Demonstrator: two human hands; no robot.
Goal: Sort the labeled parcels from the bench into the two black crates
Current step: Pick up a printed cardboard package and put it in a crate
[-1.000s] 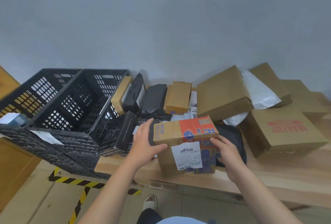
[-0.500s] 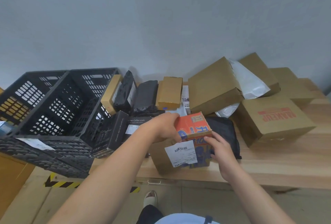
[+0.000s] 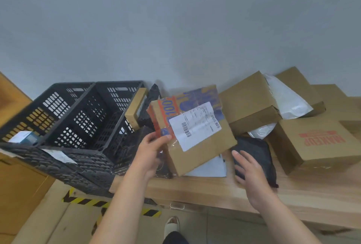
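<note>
The labelled parcel [image 3: 201,152], a printed cardboard box, was held tilted above the bench [image 3: 205,191] with its white label [image 3: 195,124] facing up, pinched at its lower left corner by the left hand [image 3: 150,152], while the right hand [image 3: 250,173] hovered released, fingers straight, over a black bag [image 3: 257,150]. This looked like the label-reading step; next it would need a carry leftward and a drop into whichever of the two black crates [image 3: 119,82] matched. Around lay brown boxes [image 3: 250,97] on the wooden bench against a grey wall [image 3: 175,19], with hazard tape [image 3: 111,203] on the floor [image 3: 58,224].
</note>
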